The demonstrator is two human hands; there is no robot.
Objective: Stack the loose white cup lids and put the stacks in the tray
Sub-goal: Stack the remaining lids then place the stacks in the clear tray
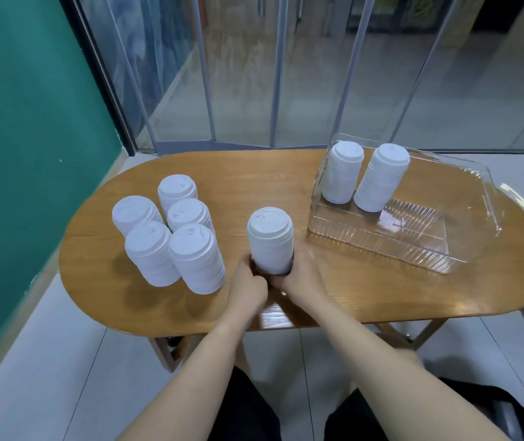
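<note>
A tall stack of white cup lids (270,240) stands upright at the middle of the wooden table (349,291). My left hand (248,286) and my right hand (300,275) grip its base from either side, fingers curled round the lowest lids. Several more lid stacks (171,237) stand clustered at the table's left. A clear plastic tray (378,240) sits at the right. Two lid stacks (343,176) (381,178) stand side by side at the tray's far end.
A green wall (25,154) runs along the left. Behind the table hangs a clear plastic strip curtain (273,74). My knees in dark shorts (244,415) are below the table's near edge, over a grey tiled floor.
</note>
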